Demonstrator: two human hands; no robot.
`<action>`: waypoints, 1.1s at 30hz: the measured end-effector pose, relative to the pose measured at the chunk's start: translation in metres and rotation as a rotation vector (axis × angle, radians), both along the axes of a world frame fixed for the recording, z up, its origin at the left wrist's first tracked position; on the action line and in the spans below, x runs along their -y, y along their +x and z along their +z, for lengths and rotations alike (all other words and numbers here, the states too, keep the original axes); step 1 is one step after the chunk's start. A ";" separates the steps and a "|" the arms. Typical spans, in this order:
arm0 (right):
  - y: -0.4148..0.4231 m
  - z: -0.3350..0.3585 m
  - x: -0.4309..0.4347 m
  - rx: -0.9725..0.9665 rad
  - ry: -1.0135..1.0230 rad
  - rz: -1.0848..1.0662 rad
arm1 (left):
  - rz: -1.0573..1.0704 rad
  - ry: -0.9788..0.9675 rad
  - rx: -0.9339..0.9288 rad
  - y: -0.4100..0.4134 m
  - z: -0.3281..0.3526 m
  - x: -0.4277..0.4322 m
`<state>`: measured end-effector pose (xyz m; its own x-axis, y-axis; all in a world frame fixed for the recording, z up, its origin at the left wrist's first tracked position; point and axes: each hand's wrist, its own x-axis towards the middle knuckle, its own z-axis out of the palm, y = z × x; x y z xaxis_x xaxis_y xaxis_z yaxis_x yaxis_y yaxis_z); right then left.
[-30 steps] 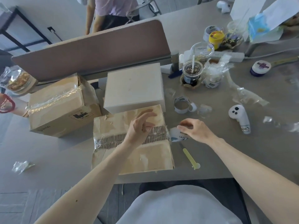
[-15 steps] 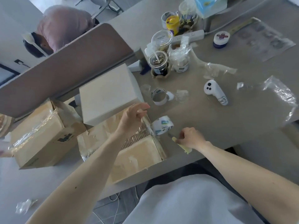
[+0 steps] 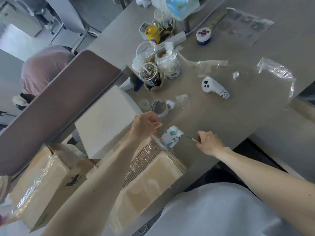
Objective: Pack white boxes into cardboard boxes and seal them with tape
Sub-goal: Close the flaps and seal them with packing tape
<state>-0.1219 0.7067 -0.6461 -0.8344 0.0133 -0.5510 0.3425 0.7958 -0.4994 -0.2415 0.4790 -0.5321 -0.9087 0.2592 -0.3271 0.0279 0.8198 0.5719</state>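
Note:
A cardboard box (image 3: pixel 150 178) with a wrinkled strip of clear tape across its top lies at the table's near edge. Behind it stands a white box (image 3: pixel 104 123). A second, taped cardboard box (image 3: pixel 39 188) sits at the left. The tape roll (image 3: pixel 172 136) stands on edge just off the near box's right corner. My left hand (image 3: pixel 144 126) hovers over that corner with fingers loosely curled; I see nothing in it. To the right of the roll, my right hand (image 3: pixel 208 141) grips a small yellow-handled cutter (image 3: pixel 192 139) whose tip points at the roll.
An empty tape core (image 3: pixel 159 108), a white controller (image 3: pixel 214 87), drink cups (image 3: pixel 148 74) and crumpled plastic film (image 3: pixel 279 72) lie across the grey table (image 3: pixel 230 120). A brown divider panel (image 3: pixel 59 103) rises at the left, with a person (image 3: pixel 44 67) behind it.
My left hand lifted off the tape strip. My right hand let go of the roll, picked up the cutter and raised it toward the roll. My head turned, tilting the view.

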 end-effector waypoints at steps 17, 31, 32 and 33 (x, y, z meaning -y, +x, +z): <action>0.055 0.075 0.000 -0.204 -0.282 -0.402 | -0.633 -0.255 0.694 -0.040 -0.050 -0.041; 0.049 0.101 0.045 -0.369 -0.263 -0.287 | -0.517 0.058 0.521 -0.043 -0.057 -0.038; 0.047 0.100 0.050 -0.413 -0.213 -0.279 | -0.492 0.084 0.546 -0.043 -0.055 -0.039; 0.045 0.098 0.054 -0.458 -0.160 -0.270 | -0.470 0.113 0.565 -0.042 -0.053 -0.039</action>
